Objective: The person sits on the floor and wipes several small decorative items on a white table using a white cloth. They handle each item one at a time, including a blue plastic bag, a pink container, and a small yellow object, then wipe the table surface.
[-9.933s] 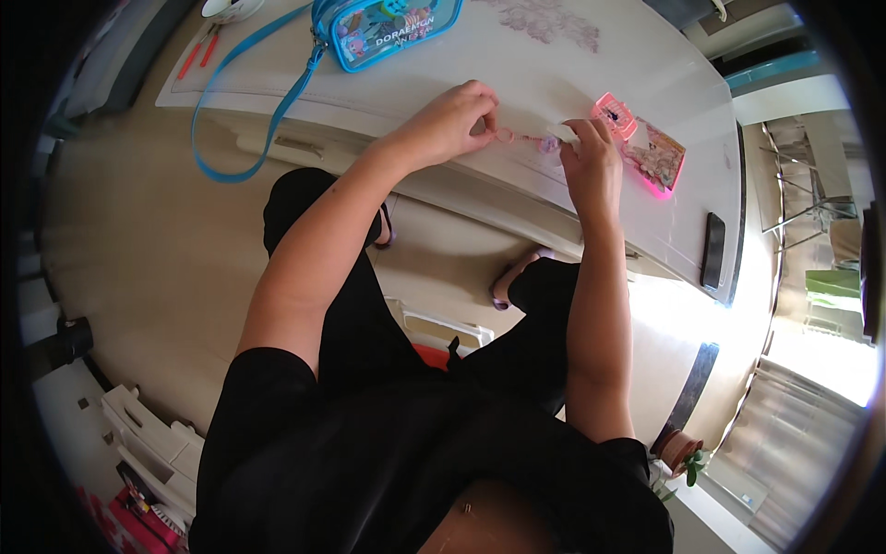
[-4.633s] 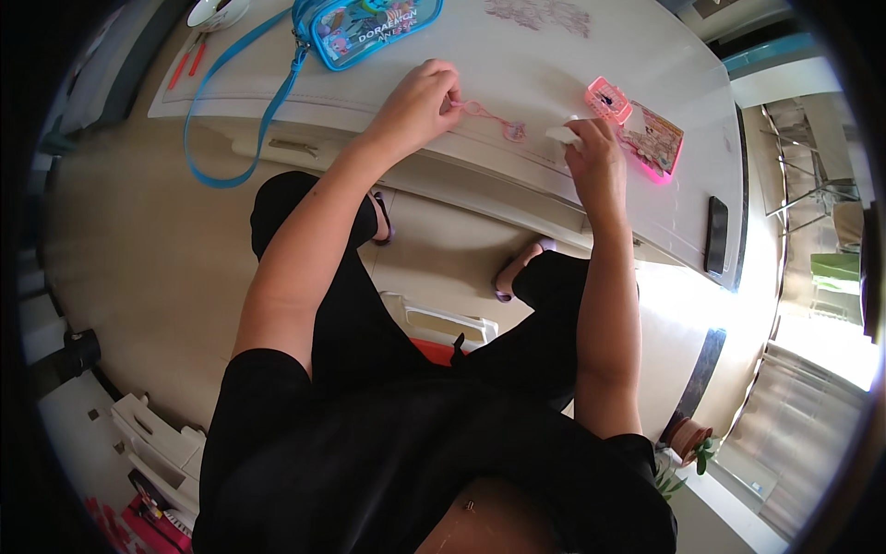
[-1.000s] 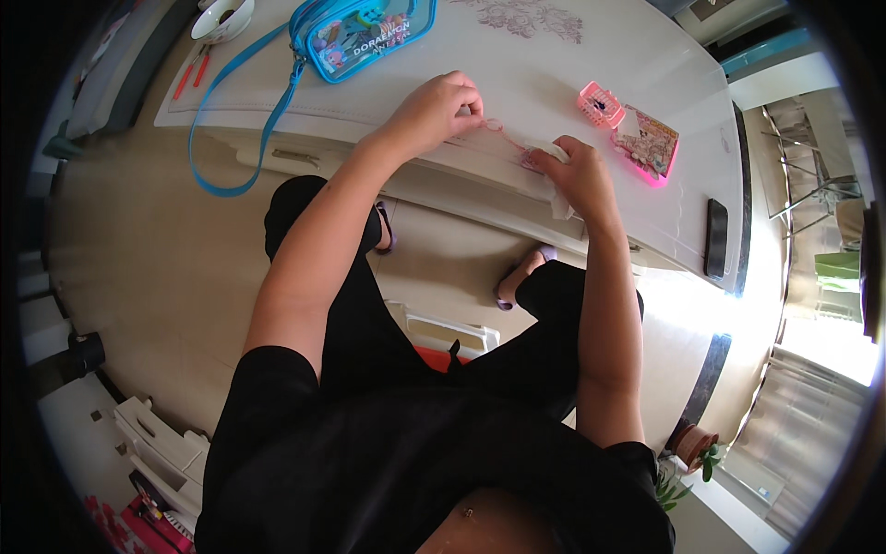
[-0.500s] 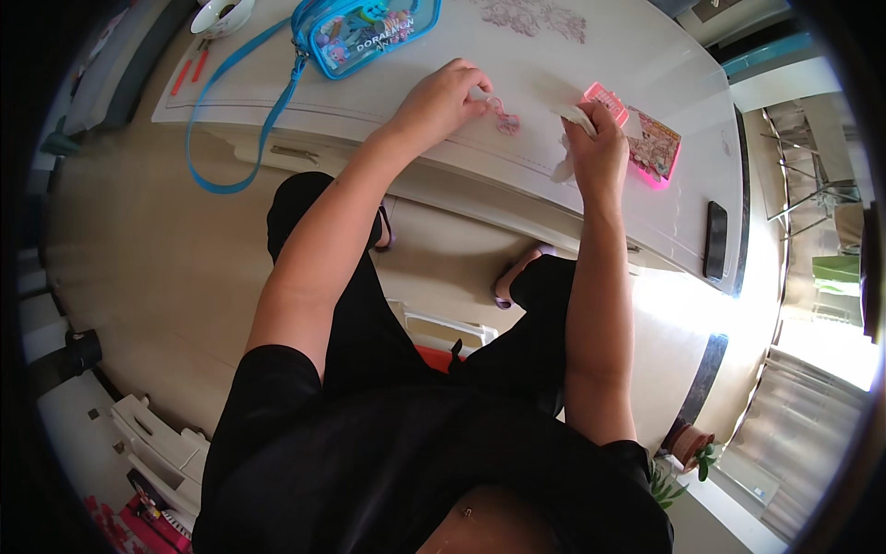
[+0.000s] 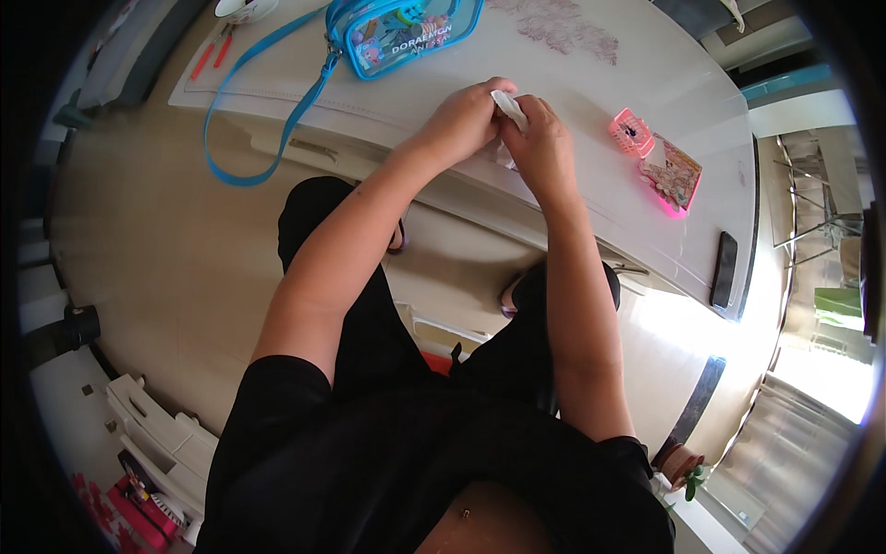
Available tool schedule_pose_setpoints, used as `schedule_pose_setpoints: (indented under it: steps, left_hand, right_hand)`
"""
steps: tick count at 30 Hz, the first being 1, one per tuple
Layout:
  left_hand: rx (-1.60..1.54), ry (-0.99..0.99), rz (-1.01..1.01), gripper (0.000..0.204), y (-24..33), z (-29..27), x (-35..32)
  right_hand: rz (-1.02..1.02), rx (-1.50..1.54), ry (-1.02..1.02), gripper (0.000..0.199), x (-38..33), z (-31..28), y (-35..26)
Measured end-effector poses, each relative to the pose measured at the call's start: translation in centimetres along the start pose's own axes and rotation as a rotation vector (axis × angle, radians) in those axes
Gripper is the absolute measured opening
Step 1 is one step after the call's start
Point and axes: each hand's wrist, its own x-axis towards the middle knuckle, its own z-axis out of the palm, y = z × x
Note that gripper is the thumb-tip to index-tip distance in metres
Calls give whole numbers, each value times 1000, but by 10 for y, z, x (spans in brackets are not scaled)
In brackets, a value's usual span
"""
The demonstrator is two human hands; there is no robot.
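My two hands meet over the near edge of the white table [image 5: 388, 106]. A crumpled white tissue [image 5: 510, 111] sticks up between them, and my right hand [image 5: 544, 152] is closed on it. My left hand [image 5: 461, 120] is closed against the tissue from the other side; its fingertips and whatever they pinch are hidden. Beneath the hands, a pale piece hangs partly covered, too little of it showing to tell more. The small pink patterned item seen earlier by my left fingers is now hidden.
A clear blue-trimmed bag [image 5: 415, 37] lies at the far left, its blue strap [image 5: 268, 175] drooping over the edge. Red-handled tools [image 5: 212, 55] lie near a bowl [image 5: 245, 9]. Rightward are a pink basket [image 5: 632, 134], a pink-edged patterned case [image 5: 672, 175] and a black phone [image 5: 724, 268].
My right hand has moved left from beside the pink basket, bringing the tissue to my left hand. My left hand has shifted slightly right. The view has tilted a little.
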Motion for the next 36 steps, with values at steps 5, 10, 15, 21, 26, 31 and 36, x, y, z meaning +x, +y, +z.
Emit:
schedule_pose_setpoints:
  steps: [5, 10, 15, 21, 26, 31, 36]
  left_hand:
    - [5, -40, 61, 34, -9, -5, 0]
    - [-83, -110, -61, 34, -1, -7, 0]
    - [-63, -97, -56, 34, -2, -6, 0]
    - [-51, -121, -40, 31, 0, -9, -1]
    - [-70, -122, -8, 28, -1, -10, -2]
    - [-64, -119, 9, 24, 3, -13, -3]
    - [121, -72, 70, 26, 18, -13, -6]
  right_hand:
    - [-6, -42, -55, 25, -4, -6, 6]
    - [141, -105, 57, 25, -1, -27, 19]
    - [3, -7, 85, 25, 0, -17, 8]
    - [43, -61, -50, 25, -9, -11, 10]
    - [100, -119, -6, 26, -21, -42, 38]
    - [161, -223, 123, 27, -28, -69, 58]
    - [136, -138, 187, 30, -19, -65, 43]
